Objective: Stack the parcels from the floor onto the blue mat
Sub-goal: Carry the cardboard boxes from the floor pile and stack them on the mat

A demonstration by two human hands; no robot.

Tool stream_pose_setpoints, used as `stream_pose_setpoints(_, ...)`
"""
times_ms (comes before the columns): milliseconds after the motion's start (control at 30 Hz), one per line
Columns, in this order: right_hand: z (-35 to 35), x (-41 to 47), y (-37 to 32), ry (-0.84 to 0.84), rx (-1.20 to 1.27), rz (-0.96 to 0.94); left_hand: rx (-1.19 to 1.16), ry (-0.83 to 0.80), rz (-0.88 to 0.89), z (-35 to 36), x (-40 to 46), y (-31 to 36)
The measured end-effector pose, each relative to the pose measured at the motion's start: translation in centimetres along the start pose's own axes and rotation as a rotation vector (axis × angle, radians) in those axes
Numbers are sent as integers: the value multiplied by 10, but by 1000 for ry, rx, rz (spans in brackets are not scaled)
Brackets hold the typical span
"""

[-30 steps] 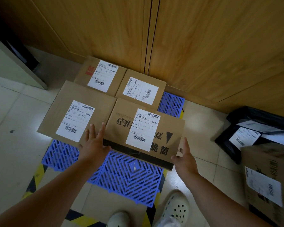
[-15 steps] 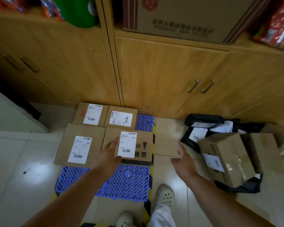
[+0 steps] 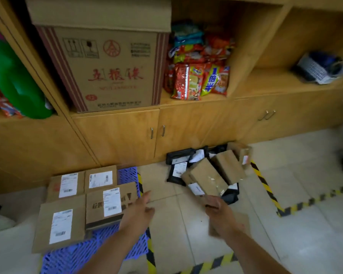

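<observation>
Both hands (image 3: 139, 211) (image 3: 219, 211) hover empty, fingers loose, over bare floor (image 3: 178, 224) beside blue mat (image 3: 127, 175)

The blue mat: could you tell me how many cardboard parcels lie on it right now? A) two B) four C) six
B: four flat labelled parcels lie two by two on the blue mat, while the other parcels sit in a pile on the floor to the right.
</observation>
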State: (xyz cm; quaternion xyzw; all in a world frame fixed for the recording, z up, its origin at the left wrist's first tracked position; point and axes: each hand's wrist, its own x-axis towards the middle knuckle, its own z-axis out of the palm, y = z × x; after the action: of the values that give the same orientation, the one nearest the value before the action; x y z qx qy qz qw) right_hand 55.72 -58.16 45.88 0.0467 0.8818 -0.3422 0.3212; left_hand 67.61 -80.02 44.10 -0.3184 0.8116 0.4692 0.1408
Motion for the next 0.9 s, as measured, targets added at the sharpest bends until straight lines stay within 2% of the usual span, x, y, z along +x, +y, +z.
stream_pose_setpoints(133,-66,-26,32,136,51,63,-2,-60,32,35,-19,53)
stream_pose_setpoints(233,-112,-41,65,161,34,74,48,-76,64,68,-32,92)
stream_pose_setpoints(367,-176,-61,118,195,196,92,82,-78,109,126,-53,144)
stream_pose_setpoints(500,-237,-75,177,217,230,62,139,-81,140,191,-78,187)
stream_pose_setpoints(633,-295,-80,227,230,215,52,89,-97,156,248,-104,224)
stream_pose_setpoints(900,-370,-69,255,205,245,9,-4,-66,124,298,-125,271)
